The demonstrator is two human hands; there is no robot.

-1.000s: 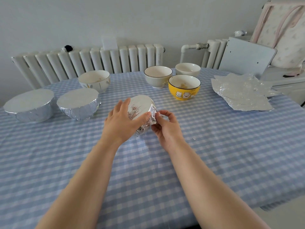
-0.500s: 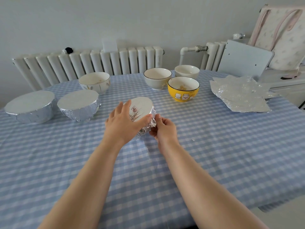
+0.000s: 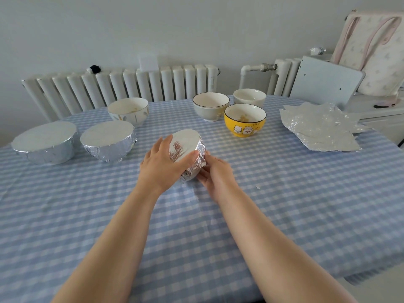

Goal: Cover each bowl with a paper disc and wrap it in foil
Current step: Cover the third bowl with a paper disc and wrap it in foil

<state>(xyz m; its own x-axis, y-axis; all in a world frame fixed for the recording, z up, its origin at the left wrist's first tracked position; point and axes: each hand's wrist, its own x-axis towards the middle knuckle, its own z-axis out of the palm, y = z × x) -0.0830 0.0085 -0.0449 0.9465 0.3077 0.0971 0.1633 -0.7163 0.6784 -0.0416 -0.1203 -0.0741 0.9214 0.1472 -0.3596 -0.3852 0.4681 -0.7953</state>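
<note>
A small foil-wrapped bowl [image 3: 188,147] stands tilted on the table's middle, its flat covered top turned toward me. My left hand [image 3: 162,165] grips its left side, thumb across the top's edge. My right hand [image 3: 215,173] presses the foil against the bowl's lower right side with curled fingers. Two larger foil-wrapped bowls [image 3: 108,144] [image 3: 44,145] sit at the left. Uncovered bowls stand behind: a white patterned one [image 3: 129,110], a white one with a dark rim [image 3: 211,106], a plain white one [image 3: 249,97] and a yellow cat bowl [image 3: 244,120].
Crumpled foil sheets [image 3: 319,127] lie at the table's right. The table wears a blue checked cloth [image 3: 284,193]. Radiators [image 3: 122,86] line the wall behind. A grey board [image 3: 325,82] and a pale bag [image 3: 376,51] stand at the far right.
My right hand has slid down and under the bowl's right side, pressing foil there. The left hand keeps its grip, and the bowl stays tilted.
</note>
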